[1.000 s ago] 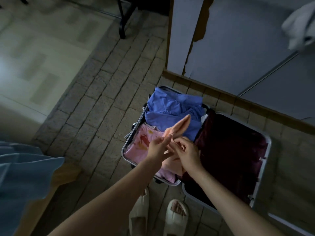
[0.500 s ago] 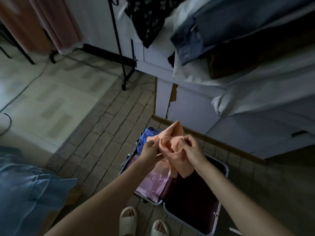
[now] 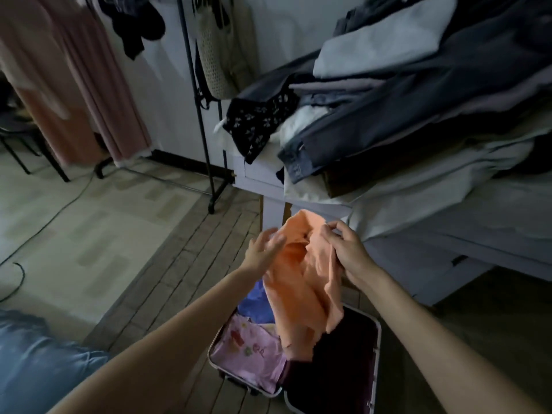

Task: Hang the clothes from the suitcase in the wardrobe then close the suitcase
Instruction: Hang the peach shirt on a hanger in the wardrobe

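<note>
Pinching the orange garment (image 3: pixel 301 276) in your right hand (image 3: pixel 349 252), you hold it above the open suitcase (image 3: pixel 377 348) while your left hand (image 3: pixel 263 249), fingers spread, touches its edge.

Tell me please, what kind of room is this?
Most likely a bedroom or dressing area in a home. A black garment rack with hanging clothes stands by the wall, a pile of folded clothes lies on a white surface, and an open suitcase lies on the floor.
</note>
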